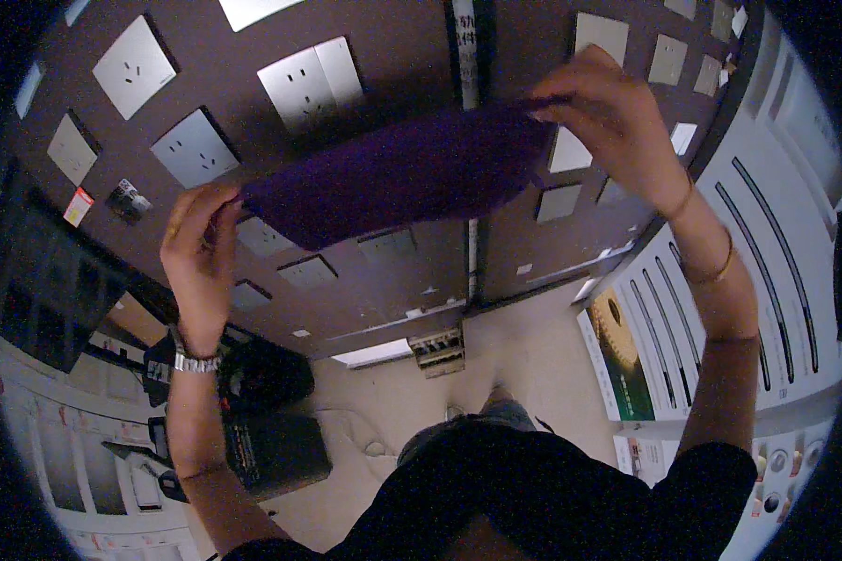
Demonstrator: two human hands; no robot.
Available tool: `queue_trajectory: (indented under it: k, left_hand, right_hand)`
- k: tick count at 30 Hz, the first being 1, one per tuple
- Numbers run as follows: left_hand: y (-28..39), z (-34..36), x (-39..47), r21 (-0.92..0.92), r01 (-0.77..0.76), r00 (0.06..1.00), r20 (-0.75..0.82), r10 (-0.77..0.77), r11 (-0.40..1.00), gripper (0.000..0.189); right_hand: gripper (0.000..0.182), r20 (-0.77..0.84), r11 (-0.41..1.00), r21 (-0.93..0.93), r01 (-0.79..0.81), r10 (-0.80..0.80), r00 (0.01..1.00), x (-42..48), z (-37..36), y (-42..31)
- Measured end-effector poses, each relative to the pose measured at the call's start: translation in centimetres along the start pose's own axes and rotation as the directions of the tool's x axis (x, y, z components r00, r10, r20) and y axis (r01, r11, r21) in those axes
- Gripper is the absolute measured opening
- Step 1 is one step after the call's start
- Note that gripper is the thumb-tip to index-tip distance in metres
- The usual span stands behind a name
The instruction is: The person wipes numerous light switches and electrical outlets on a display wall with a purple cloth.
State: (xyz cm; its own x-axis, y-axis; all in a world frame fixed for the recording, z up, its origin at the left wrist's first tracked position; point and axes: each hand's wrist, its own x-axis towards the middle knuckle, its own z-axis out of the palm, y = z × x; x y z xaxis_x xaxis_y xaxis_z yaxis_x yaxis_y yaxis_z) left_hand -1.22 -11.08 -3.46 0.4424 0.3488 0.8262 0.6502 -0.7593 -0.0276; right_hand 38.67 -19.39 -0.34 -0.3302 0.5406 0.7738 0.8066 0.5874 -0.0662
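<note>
A dark purple cloth (pixel 400 175) is stretched out between my two raised hands. My left hand (pixel 200 238) pinches its left end, and my right hand (pixel 603 119) pinches its upper right corner between thumb and fingers. Behind the cloth stands a brown display panel (pixel 407 63) carrying several wall sockets. A white double socket (pixel 309 80) shows just above the cloth, partly shaded. Another socket plate (pixel 195 147) is near my left hand, and a pale plate (pixel 601 38) lies partly behind my right hand. The cloth hides part of the panel.
At the right rises a white display board (pixel 737 280) with long dark strips. A black box (pixel 281 449) and a dark rounded object (pixel 274 372) stand on the floor at the left, with a cable (pixel 351 414) beside them. A small rack (pixel 438 350) sits at the panel's foot.
</note>
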Motion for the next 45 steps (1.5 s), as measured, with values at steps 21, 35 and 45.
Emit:
queue_trajectory:
  k: [21,35,45]
  left_hand:
    - [6.9,4.3,2.7,-0.899,0.336,0.938,0.345,-0.017,0.282,0.042]
    - [10.8,8.1,4.9,-0.837,0.197,0.980,0.176,-0.091,0.510,0.052]
    - [18.4,13.8,10.9,-0.722,-0.023,0.999,-0.001,0.032,0.691,0.054]
  right_hand:
    - [0.017,0.326,0.764,0.573,-0.296,0.119,0.938,2.6,5.4,-6.3]
    - [0.046,0.538,0.012,0.810,-0.586,0.383,0.751,-5.0,4.9,-0.8]
    - [0.045,0.376,-0.568,0.822,-0.043,0.485,0.790,-11.9,3.5,0.7]
